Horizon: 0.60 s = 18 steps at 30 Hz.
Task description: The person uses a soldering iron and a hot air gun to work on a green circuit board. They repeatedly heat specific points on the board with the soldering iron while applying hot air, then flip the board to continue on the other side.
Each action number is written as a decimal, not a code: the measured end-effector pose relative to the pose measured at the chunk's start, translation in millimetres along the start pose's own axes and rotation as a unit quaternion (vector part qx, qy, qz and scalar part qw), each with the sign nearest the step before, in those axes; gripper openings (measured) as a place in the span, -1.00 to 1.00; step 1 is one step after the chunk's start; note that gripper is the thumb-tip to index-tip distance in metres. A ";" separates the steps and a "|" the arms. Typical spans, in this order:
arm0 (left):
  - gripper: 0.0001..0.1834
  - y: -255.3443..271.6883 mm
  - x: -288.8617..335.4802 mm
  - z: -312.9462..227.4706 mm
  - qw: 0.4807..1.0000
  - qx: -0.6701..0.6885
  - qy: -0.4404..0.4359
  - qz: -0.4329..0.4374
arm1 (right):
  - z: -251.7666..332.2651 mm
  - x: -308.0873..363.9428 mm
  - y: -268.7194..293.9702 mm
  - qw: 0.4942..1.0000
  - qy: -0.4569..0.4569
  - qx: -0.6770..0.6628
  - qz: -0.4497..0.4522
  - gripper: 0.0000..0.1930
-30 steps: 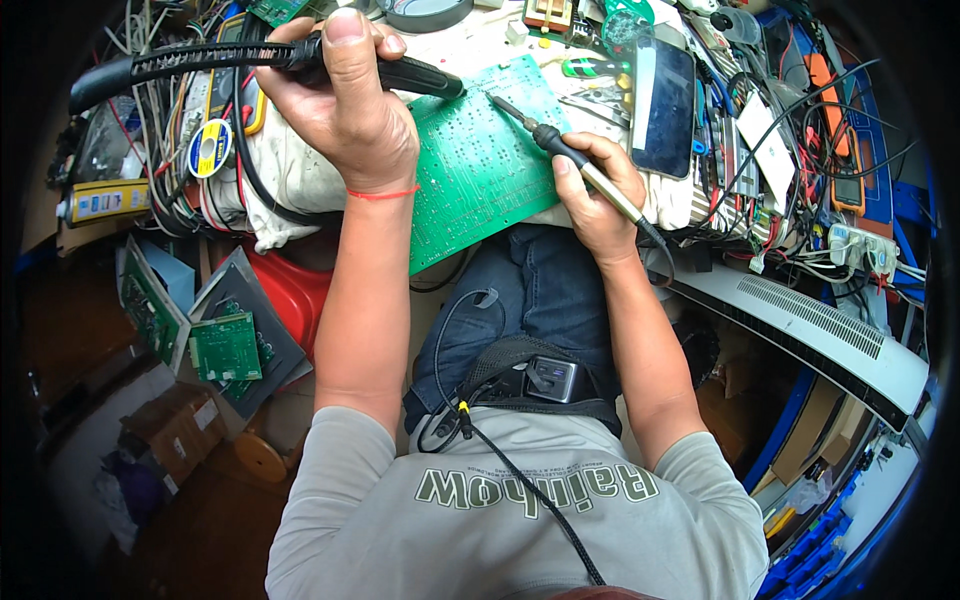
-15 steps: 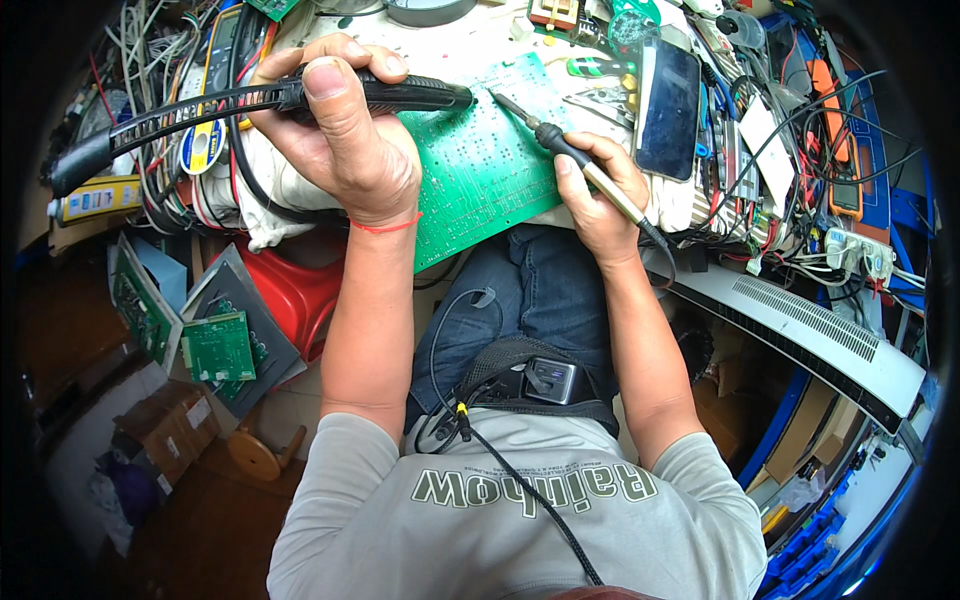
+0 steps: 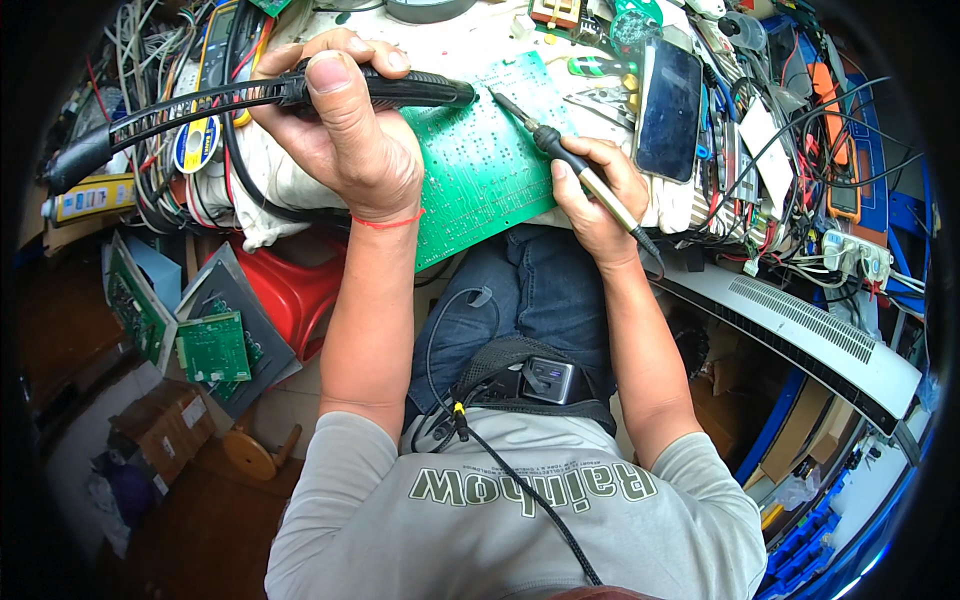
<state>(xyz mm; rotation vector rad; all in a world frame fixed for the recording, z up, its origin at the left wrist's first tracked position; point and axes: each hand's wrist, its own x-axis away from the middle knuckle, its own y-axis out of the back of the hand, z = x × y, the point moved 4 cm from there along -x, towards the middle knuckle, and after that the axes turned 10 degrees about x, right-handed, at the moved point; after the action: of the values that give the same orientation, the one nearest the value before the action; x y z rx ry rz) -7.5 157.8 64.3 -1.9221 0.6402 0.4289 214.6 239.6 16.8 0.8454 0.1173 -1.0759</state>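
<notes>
A green circuit board lies at the table's near edge, its near end reaching over my lap. My left hand is wrapped round a black tool with a long handle and a black hose or cable trailing left. The tool's front end is over the board; whether it touches is unclear. In my right hand is a soldering iron, held like a pen. Its tip points up and left, over the board beside the black tool's end; contact cannot be made out.
Right of the board lie a dark-screened phone, metal tweezers or pliers and a green-handled tool. Tangled cables and a multimeter crowd the left, with a solder spool. Below stand a red stool and more boards.
Both hands keep nearly the same place and grip. The view has shifted only slightly; the black tool and the soldering iron stay over the same part of the board.
</notes>
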 end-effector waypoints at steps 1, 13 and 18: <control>-0.57 0.3 0.1 0.0 1.000 -0.001 -0.001 -0.002 | 0.3 -0.2 0.2 1.000 -0.002 0.001 0.002 -0.73; -0.56 -1.5 1.8 -0.1 0.999 -0.023 -0.020 0.013 | 2.1 -0.3 -0.3 0.999 0.041 0.016 -0.003 -0.71; -0.56 -2.2 1.1 0.8 0.999 -0.021 -0.023 0.016 | 4.1 -0.6 -2.0 0.996 0.081 0.024 -0.012 -0.71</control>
<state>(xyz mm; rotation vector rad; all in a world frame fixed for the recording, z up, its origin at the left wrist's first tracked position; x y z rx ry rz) -5.3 159.0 64.9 -1.9374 0.6381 0.5091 211.4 237.0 18.8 0.9754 0.2383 -1.0347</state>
